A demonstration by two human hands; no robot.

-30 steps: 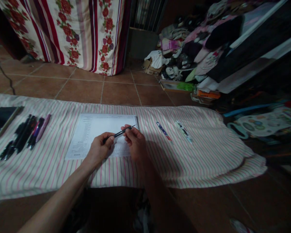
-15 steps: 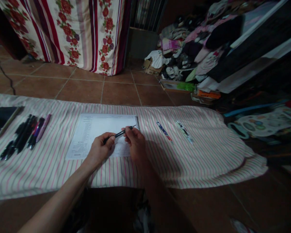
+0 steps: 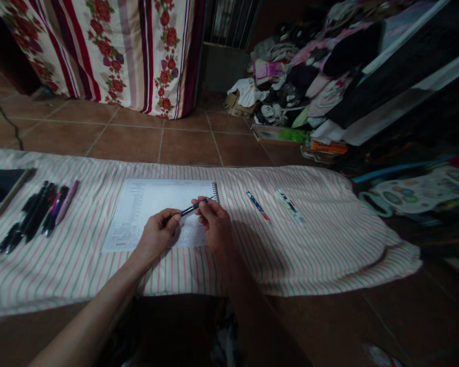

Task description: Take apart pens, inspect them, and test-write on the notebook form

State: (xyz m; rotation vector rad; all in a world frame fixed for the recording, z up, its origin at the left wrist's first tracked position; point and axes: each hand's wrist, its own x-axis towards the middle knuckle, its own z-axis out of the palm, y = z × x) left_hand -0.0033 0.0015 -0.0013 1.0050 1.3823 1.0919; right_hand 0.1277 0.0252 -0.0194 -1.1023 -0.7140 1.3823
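Between my two hands a dark pen point(image 3: 187, 209) is held at a slant over the notebook. My left hand point(image 3: 160, 229) is closed on its lower left end, and my right hand point(image 3: 214, 219) pinches the upper right end. A thin dark tip sticks out past the right fingers. Beneath lies a spiral notebook point(image 3: 168, 193) with a printed strip down its left side; my hands cover part of its lower half. To the right, a dark blue and red patterned pen point(image 3: 258, 207) and a white patterned pen point(image 3: 290, 206) lie apart on the striped cloth.
A striped cloth point(image 3: 321, 255) covers the low table. At the left lie several pens point(image 3: 38, 209) and a phone point(image 3: 3, 186). Beyond the table are a floral curtain point(image 3: 133, 56), a tiled floor point(image 3: 130, 137) and a heap of clothes point(image 3: 302, 76).
Both hands keep their hold on the pen. My right hand has shifted very slightly along it; the pens and notebook stay put.
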